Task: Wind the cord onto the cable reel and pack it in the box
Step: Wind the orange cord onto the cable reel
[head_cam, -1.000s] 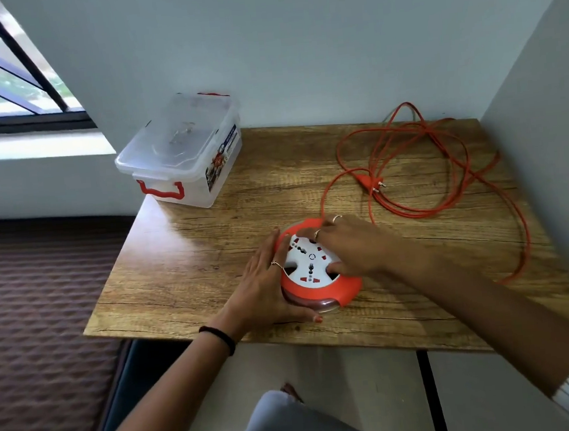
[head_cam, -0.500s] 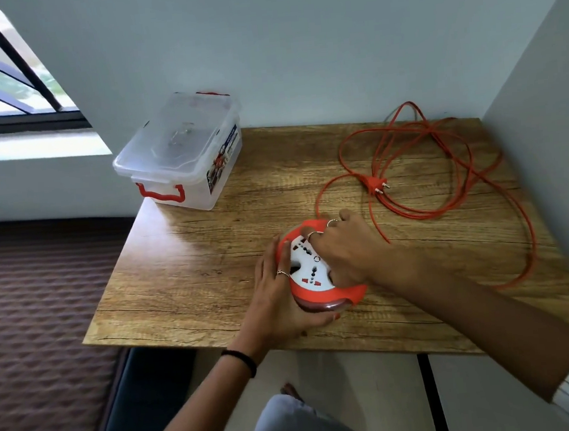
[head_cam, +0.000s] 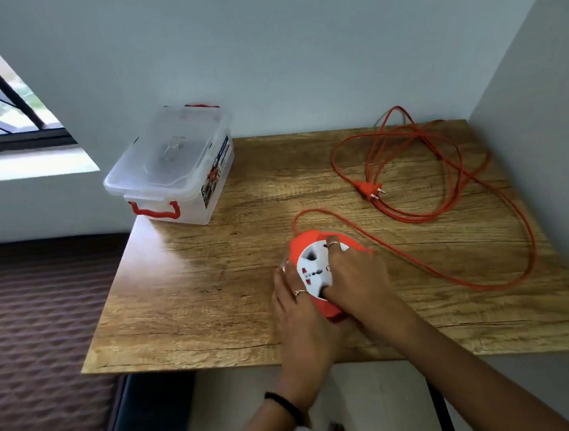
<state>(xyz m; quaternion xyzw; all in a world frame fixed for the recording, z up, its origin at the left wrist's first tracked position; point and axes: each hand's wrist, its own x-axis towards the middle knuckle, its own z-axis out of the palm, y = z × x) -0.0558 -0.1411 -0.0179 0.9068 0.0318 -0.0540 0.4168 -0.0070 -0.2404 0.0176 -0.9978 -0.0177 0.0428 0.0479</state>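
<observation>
So the cable reel point(head_cam: 319, 274) sits under both hands near the front edge of the table point(head_cam: 214, 290). The left hand point(head_cam: 302, 313) cups its near-left rim, fingers curled round it; the right hand point(head_cam: 354, 278) lies on the white socket face, fingers hooked into it to crank. Looks like light hard plastic, probably slides on the wood, so that bracing grip matters. The cord point(head_cam: 444, 173) is thin and floppy, lying in tangled loops beyond and right of the right hand, and it could snag. The box point(head_cam: 176, 169), lid still on, sits well beyond and left of the left hand, with bare wood between.
</observation>
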